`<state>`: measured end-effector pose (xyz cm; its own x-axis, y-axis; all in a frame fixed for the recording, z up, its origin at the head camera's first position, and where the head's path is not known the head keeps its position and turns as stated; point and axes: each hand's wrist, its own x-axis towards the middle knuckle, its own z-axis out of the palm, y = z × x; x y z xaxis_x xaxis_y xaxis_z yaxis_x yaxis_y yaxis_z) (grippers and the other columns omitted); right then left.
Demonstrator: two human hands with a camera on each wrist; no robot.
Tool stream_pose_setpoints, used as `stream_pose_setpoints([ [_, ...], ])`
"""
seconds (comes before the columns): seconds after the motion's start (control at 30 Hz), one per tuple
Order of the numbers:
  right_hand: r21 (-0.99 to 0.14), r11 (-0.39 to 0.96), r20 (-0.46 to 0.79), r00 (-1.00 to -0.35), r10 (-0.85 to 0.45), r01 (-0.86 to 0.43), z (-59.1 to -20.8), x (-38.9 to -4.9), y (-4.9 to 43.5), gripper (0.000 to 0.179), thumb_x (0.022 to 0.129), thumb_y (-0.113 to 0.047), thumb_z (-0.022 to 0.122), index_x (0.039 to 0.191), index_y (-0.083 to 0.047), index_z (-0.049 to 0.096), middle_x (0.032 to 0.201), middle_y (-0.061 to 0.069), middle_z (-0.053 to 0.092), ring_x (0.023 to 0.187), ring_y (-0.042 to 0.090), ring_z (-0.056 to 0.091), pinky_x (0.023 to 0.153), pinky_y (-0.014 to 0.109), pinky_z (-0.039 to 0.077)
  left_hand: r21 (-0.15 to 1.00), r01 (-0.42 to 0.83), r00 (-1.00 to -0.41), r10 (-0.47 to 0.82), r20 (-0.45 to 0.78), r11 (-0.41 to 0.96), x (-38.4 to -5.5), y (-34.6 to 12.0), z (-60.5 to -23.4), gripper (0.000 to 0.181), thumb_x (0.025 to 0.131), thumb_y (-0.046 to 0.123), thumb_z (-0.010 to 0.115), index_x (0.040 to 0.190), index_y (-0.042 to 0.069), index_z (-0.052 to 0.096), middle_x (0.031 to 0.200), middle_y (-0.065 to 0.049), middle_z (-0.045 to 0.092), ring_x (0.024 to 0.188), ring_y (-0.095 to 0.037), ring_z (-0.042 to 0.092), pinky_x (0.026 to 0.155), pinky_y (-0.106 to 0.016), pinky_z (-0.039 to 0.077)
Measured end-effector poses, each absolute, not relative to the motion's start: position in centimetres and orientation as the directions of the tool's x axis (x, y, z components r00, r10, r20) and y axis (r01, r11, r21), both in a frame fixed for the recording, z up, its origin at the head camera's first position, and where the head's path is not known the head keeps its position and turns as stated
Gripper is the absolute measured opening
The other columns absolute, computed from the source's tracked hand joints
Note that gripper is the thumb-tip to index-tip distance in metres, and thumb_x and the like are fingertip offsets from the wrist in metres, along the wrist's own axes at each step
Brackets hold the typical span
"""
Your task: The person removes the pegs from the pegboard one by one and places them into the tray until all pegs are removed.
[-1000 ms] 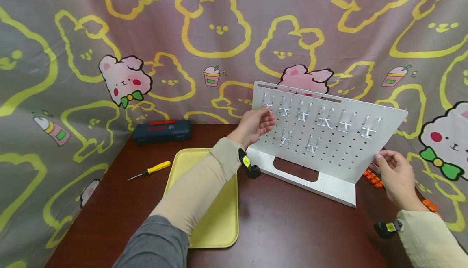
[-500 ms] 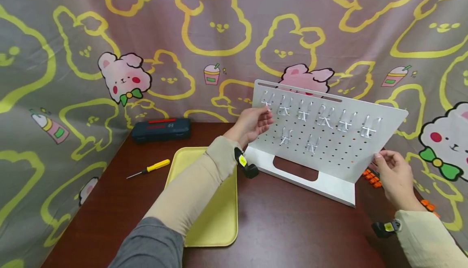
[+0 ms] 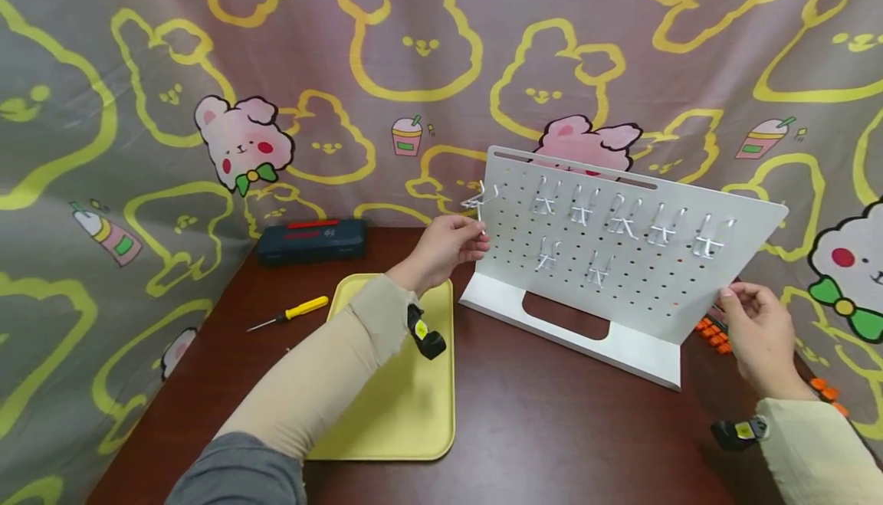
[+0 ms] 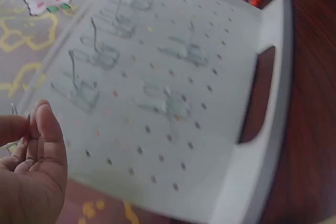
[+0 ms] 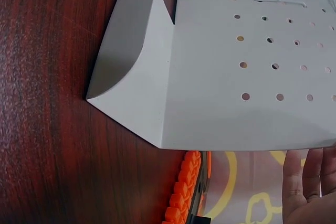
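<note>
In the head view, my left hand [image 3: 444, 250] pinches a white wire pegboard hook [image 3: 477, 200] between thumb and fingertips. This hook is off the holes, just in front of the board's upper left edge. A white pegboard [image 3: 641, 279] stands tilted on its base, with several more hooks in an upper row and two hooks [image 3: 547, 254] lower down. My right hand [image 3: 762, 336] grips the board's right edge, thumb in front and fingers behind. In the right wrist view its fingers [image 5: 312, 174] show past that edge. The left wrist view has the left fingers [image 4: 48, 124] close by the board.
A yellow tray [image 3: 414, 428] lies under my left forearm. Left of it is a yellow-handled screwdriver [image 3: 303, 308], and a dark blue case [image 3: 312, 243] sits at the back. Orange pieces [image 3: 713, 334] are behind the board's right side. Patterned curtain [image 3: 414, 30] surrounds the table.
My left hand has drawn the upper row's leftmost hook out of the board and moved left and slightly down with it. My right hand stays at the board's edge.
</note>
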<state>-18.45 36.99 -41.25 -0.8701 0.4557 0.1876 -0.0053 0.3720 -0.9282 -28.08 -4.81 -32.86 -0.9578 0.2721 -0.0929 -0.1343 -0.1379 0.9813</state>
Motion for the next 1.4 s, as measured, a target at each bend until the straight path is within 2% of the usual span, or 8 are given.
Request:
stream_pose_setpoints([
  [0.27,-0.927,0.374,0.176,-0.864,0.471,0.015,-41.2,-18.1,37.4,0.005,0.108,-0.015,0.053,0.105,-0.018,0.054,0.097,-0.013,0.056,0.082,-0.007,0.059,0.067,0.007,0.051,0.992,-0.107,-0.978,0.184,-0.095,-0.06,-28.2,-10.2,-34.6,0.016,0.106,0.004,0.056,0.11,-0.01,0.063,0.087,-0.011,0.064,0.071,-0.013,0.065,0.066,-0.021,0.057],
  [0.53,-0.95,0.313,0.173,-0.864,0.472,-0.019,-40.9,-18.0,37.3,0.005,0.107,-0.013,0.055,0.103,-0.017,0.055,0.095,-0.01,0.057,0.081,-0.005,0.06,0.067,0.008,0.051,0.986,-0.116,-0.989,0.075,-0.125,0.117,-26.9,-17.7,-37.6,0.021,0.106,0.004,0.056,0.114,-0.015,0.06,0.084,-0.006,0.065,0.071,-0.009,0.066,0.066,-0.021,0.057],
  [0.67,-0.956,0.292,0.163,-0.86,0.484,-0.017,-40.6,-18.1,37.4,0.006,0.107,-0.012,0.054,0.103,-0.017,0.055,0.095,-0.01,0.057,0.082,-0.005,0.06,0.067,0.008,0.051,0.965,-0.172,-0.982,0.041,-0.184,0.199,-25.9,-20.1,-39.5,0.026,0.106,0.003,0.055,0.119,-0.019,0.057,0.088,-0.009,0.066,0.071,-0.008,0.065,0.067,-0.022,0.057],
  [0.8,-0.948,0.319,0.169,-0.857,0.487,-0.005,-40.5,-18.1,37.5,0.006,0.107,-0.014,0.053,0.103,-0.019,0.054,0.096,-0.011,0.055,0.083,-0.005,0.06,0.067,0.007,0.051,0.939,-0.234,-0.967,0.039,-0.251,0.252,-25.2,-21.2,-41.3,0.027,0.106,0.003,0.053,0.12,-0.021,0.057,0.089,-0.011,0.067,0.069,-0.008,0.063,0.065,-0.022,0.056],
  [1.03,-0.937,0.35,0.175,-0.862,0.476,0.003,-40.9,-18.5,37.3,0.006,0.107,-0.013,0.053,0.103,-0.017,0.054,0.093,-0.014,0.056,0.08,-0.007,0.06,0.067,0.008,0.051,0.919,-0.279,-0.955,0.021,-0.296,0.279,-25.3,-22.4,-43.3,0.023,0.106,0.002,0.053,0.112,-0.019,0.059,0.077,-0.006,0.064,0.062,-0.008,0.058,0.058,-0.02,0.052],
  [1.17,-0.926,0.376,0.164,-0.868,0.468,0.028,-41.0,-18.5,37.2,0.006,0.108,-0.015,0.052,0.104,-0.019,0.053,0.095,-0.012,0.055,0.081,-0.007,0.059,0.068,0.007,0.051,0.898,-0.333,-0.935,0.021,-0.354,0.287,-25.5,-22.9,-43.9,0.021,0.106,0.004,0.054,0.105,-0.015,0.061,0.072,-0.003,0.063,0.059,-0.007,0.057,0.056,-0.019,0.051],
  [1.4,-0.937,0.349,0.168,-0.881,0.442,-0.005,-40.8,-18.3,37.3,0.006,0.107,-0.013,0.053,0.104,-0.017,0.053,0.094,-0.013,0.055,0.079,-0.008,0.06,0.066,0.008,0.051,0.895,-0.362,-0.926,0.008,-0.377,0.26,-25.6,-23.1,-44.0,0.022,0.107,0.007,0.054,0.105,-0.013,0.062,0.074,-0.003,0.064,0.06,-0.008,0.059,0.057,-0.019,0.052],
])
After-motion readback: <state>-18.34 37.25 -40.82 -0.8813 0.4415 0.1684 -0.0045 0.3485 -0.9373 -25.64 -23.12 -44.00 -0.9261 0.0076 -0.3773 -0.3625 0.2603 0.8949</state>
